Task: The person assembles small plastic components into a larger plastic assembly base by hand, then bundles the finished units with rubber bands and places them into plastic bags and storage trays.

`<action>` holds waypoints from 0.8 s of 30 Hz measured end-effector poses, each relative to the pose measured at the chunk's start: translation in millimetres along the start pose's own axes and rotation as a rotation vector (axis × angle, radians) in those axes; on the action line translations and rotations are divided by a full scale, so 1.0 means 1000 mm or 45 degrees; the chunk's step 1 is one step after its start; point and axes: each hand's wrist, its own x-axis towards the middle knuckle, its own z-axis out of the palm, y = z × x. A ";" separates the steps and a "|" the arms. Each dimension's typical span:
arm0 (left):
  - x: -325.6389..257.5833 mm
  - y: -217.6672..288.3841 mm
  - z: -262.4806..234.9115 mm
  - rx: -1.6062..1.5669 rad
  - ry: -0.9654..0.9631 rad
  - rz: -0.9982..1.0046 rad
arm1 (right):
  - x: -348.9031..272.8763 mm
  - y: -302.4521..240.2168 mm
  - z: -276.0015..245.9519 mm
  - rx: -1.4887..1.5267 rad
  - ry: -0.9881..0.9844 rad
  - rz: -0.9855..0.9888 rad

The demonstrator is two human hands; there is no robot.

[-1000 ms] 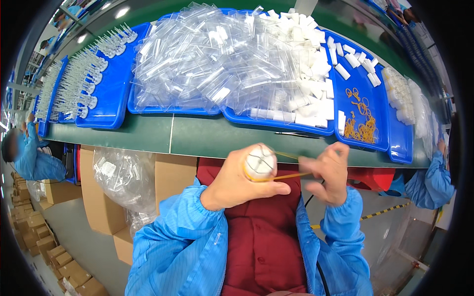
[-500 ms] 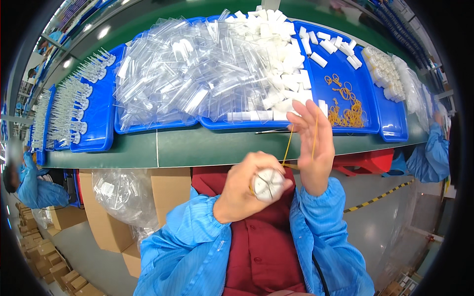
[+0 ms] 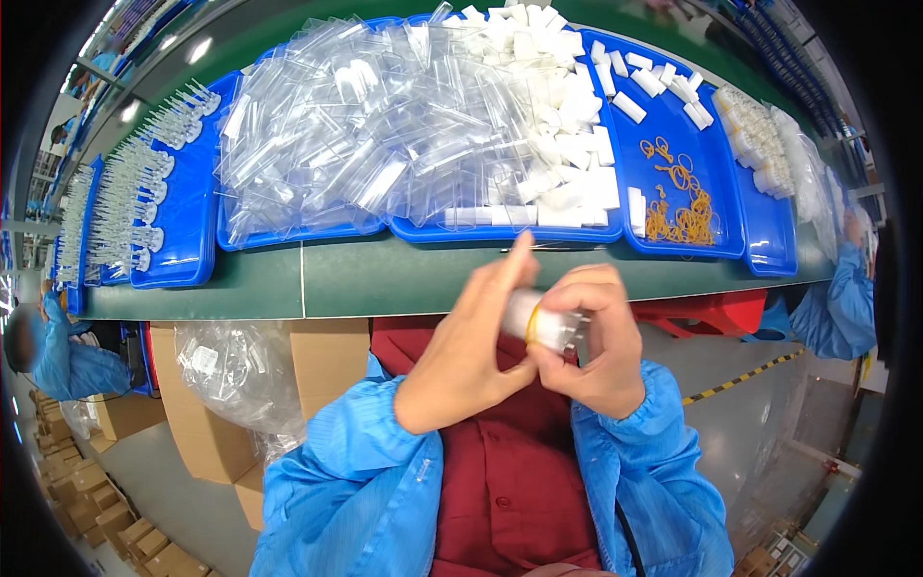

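clear plastic bundle (image 3: 546, 325) with a yellow rubber band (image 3: 531, 328) around it is held in front of the chest, near the green table (image 3: 404, 279) edge. left hand (image 3: 473, 346) and right hand (image 3: 588, 351) both grasp it, fingers closed around. beyond, blue trays (image 3: 721, 144) hold clear bags (image 3: 385, 125), white pieces and more bands
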 end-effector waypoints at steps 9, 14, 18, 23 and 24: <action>-0.028 -0.013 -0.007 -0.757 0.128 -0.375 | -0.006 -0.002 -0.007 0.092 -0.148 0.003; -0.031 -0.013 -0.010 -0.475 0.022 -0.162 | -0.020 0.028 -0.026 0.630 -0.520 0.413; -0.031 -0.016 -0.008 -0.499 0.011 -0.203 | -0.018 0.031 -0.025 0.480 -0.535 0.353; -0.034 -0.017 -0.009 -0.561 -0.026 -0.180 | -0.016 0.020 -0.019 0.766 -0.242 0.397; -0.034 -0.016 -0.009 -0.561 -0.027 -0.181 | -0.015 0.018 -0.023 0.614 -0.261 0.367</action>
